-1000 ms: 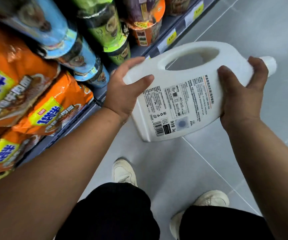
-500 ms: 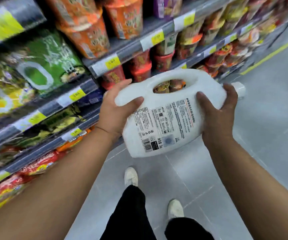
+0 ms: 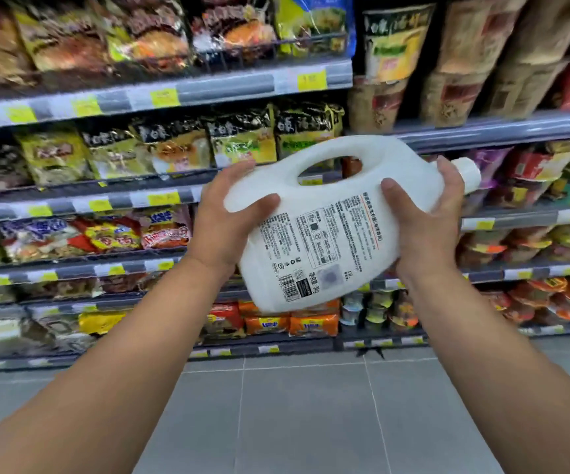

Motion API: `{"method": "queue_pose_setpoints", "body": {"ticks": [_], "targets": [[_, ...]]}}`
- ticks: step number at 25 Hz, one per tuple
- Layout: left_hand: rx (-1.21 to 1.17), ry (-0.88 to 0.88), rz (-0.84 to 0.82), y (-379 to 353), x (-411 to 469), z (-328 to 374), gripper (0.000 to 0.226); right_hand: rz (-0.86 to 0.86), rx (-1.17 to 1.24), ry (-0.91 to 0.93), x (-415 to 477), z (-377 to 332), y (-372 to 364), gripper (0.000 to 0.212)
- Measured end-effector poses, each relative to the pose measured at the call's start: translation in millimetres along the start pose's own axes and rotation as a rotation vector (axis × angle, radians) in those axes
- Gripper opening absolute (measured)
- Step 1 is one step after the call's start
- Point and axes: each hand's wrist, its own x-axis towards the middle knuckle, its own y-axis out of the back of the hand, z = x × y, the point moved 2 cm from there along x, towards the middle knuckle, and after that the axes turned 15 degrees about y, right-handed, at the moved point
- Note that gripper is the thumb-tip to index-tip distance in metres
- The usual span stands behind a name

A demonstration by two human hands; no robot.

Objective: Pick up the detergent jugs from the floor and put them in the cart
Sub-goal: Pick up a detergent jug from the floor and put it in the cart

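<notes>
L thumb (image 3: 259,202) is laid flat across the printed face of the white detergent jug (image 3: 311,213), w/ the other fingers curled round behind its base end. R thumb (image 3: 393,195) is pressed on the same face, and R fingers are hooked over the shoulder, just beside the white cap (image 3: 469,173). The jug is thus gripped at both ends, by the left hand (image 3: 220,227) and the right hand (image 3: 425,234).

It is held in mid-air on its side, tilted, w/ the cap to the upper right, the handle (image 3: 328,148) on top and the back label (image 3: 314,249) turned toward the camera. Both forearms are stretched fwd.

Behind the jug, store shelves (image 3: 208,92) are seen, blurred, stocked w/ noodle packs (image 3: 174,148) and cup noodles (image 3: 379,311). Yellow price tags (image 3: 312,79) are fixed along the shelf edges. Grey tiled floor (image 3: 311,412) is seen well below the jug.
</notes>
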Motion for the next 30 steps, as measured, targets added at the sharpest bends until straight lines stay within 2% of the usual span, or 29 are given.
{"method": "queue_pose_setpoints", "body": {"ticks": [4, 7, 11, 18, 23, 30], "targets": [[0.109, -0.057, 0.189, 101, -43, 36, 0.054, -0.14, 0.098, 0.025, -43, -29, -90, 0.076], [0.059, -0.069, 0.331, 193, -87, 46, 0.049, -0.285, 0.143, 0.018, -96, -49, -168, 0.067], [0.045, -0.065, 0.543, 315, -162, 40, 0.044, -0.495, 0.179, 0.012, -193, -73, -264, 0.063], [-0.039, 0.007, 0.797, 533, -268, 35, 0.048, -0.697, 0.247, -0.069, -376, -100, -433, 0.068], [-0.092, 0.002, 0.957, 658, -297, 24, 0.041, -0.849, 0.318, -0.12, -471, -91, -561, 0.062], [-0.077, 0.028, 1.248, 832, -292, 15, 0.044, -1.078, 0.433, -0.234, -587, -55, -757, 0.069]]}}
